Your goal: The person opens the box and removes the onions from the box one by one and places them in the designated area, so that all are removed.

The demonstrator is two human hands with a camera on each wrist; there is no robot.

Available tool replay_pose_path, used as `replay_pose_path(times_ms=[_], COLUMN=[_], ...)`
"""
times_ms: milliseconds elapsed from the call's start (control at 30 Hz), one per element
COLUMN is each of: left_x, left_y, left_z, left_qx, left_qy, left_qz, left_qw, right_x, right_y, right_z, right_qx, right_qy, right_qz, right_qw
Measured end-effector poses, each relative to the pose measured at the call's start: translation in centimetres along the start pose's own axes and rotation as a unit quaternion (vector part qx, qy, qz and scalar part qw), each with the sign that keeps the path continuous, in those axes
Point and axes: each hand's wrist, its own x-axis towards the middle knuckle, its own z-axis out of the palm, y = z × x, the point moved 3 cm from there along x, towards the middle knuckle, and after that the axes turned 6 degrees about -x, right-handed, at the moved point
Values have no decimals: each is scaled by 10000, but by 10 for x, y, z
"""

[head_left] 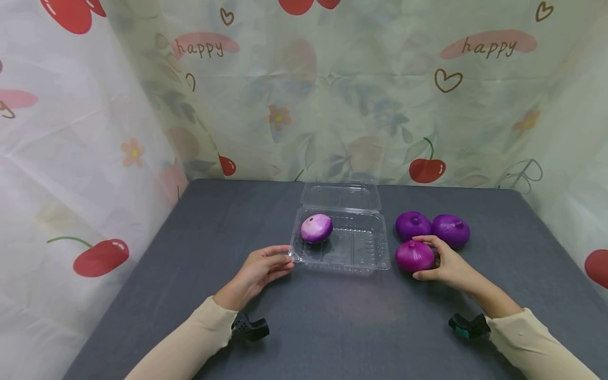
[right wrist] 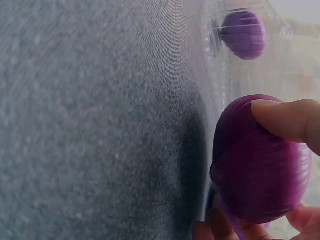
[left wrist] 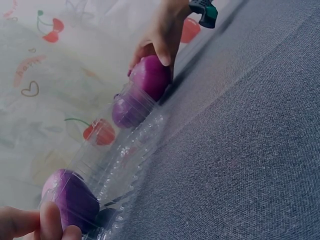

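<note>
A purple onion (head_left: 415, 256) sits just right of a clear plastic container (head_left: 353, 245), on or barely above the grey surface (head_left: 332, 327); which, I cannot tell. The right hand (head_left: 448, 266) pinches it, thumb on the near side and fingers round the far side, probably because opposed contact suits so smooth and round a thing.

Two more onions, one left (head_left: 413, 226) and one right (head_left: 451, 231), lie close together just behind it, within the same hand's easy reach. The left hand (head_left: 263, 272) pinches the container's near left corner between its fingertips, likely to keep the light plastic from sliding. The lid (head_left: 339, 196) is folded back, leaving the tray open from above; a paler onion (head_left: 316, 228) rests inside at the left. Behind hangs a printed cloth (head_left: 328, 116).
</note>
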Motion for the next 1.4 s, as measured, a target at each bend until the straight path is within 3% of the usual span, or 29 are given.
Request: replay_pose_path(times_ms=[1400], left_x=[-1], left_y=[0], left_z=[0], left_qx=[61], left_qy=[26], left_qz=[-41], left_qw=[10000], right_x=[4], right_y=[19], right_z=[0], right_qx=[207], right_qy=[-341], right_qz=[-189], right_qw=[9990])
